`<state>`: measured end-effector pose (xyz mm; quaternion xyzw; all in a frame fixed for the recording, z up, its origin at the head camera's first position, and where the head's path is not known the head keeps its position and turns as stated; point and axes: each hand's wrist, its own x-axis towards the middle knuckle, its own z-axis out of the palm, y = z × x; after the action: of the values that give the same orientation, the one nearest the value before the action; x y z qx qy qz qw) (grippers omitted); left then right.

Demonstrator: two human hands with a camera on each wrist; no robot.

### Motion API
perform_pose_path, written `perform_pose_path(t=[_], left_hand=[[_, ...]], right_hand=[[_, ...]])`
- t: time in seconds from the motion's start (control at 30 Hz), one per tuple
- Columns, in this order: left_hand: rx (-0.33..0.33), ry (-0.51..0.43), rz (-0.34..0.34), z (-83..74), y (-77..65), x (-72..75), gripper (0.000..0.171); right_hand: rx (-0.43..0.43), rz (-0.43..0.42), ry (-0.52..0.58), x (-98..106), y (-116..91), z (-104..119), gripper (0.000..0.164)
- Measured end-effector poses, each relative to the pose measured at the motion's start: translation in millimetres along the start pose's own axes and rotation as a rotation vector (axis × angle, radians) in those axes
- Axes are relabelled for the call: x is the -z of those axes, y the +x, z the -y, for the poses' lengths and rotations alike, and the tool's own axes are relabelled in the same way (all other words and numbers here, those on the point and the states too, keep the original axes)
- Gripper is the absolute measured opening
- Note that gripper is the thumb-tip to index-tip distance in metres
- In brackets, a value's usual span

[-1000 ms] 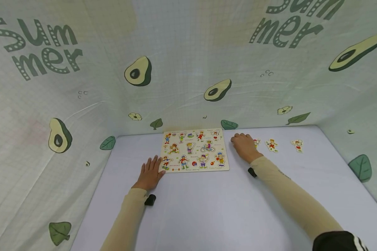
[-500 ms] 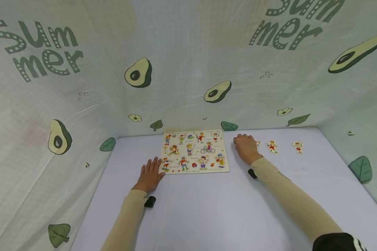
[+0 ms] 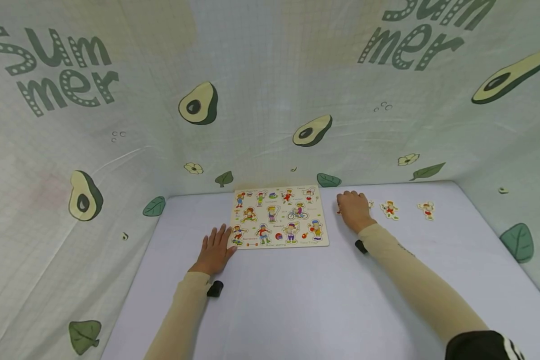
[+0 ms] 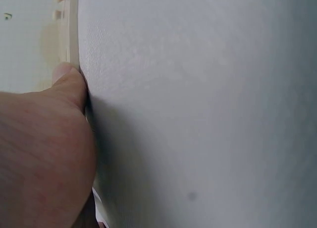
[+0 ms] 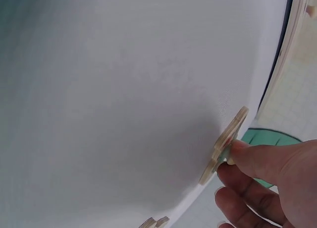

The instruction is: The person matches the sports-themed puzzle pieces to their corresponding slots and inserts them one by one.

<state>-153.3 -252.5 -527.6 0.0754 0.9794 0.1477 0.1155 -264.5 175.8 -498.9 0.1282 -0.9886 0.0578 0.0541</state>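
Note:
My left hand (image 3: pixel 213 250) lies flat with fingers spread at the left edge of a wooden puzzle board (image 3: pixel 276 246), which is printed with small sports figures. In the left wrist view the thumb (image 4: pixel 69 84) presses against the board's side (image 4: pixel 74 34). Right of the board, my right hand (image 3: pixel 354 212) pinches a figure-shaped wooden puzzle piece (image 5: pixel 225 143) between thumb and index finger. The piece is seen nearly edge-on in the right wrist view, close over the table. From the head view most of it is hidden under the hand.
To the right of my right hand lie a soccer-figure piece (image 3: pixel 389 210) and another figure piece (image 3: pixel 427 210). One more piece (image 3: pixel 371 204) shows partly behind the hand. A cloth wall (image 3: pixel 261 150) with avocado prints rises behind the white table (image 3: pixel 279 300).
My right hand has shifted slightly to the right, away from the board, covering more of the nearest loose piece. The left hand and the board have stayed in place.

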Motion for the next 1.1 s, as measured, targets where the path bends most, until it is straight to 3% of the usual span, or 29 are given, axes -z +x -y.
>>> perform_pose_path(t=[0.23,0.6,1.1], left_hand=[[-0.014,0.013,-0.025,4.7,-0.6,-2.9,0.069],[0.003,0.02,0.001,4.3,-1.9,-1.4,0.069],[0.004,-0.022,0.013,2.5,1.9,-0.7,0.068]], right_hand=[[0.004,0.006,-0.006,-1,0,0,0.012],[0.015,-0.002,0.019,8,3,9,0.013],[0.108,-0.086,0.091,22,21,55,0.015]])
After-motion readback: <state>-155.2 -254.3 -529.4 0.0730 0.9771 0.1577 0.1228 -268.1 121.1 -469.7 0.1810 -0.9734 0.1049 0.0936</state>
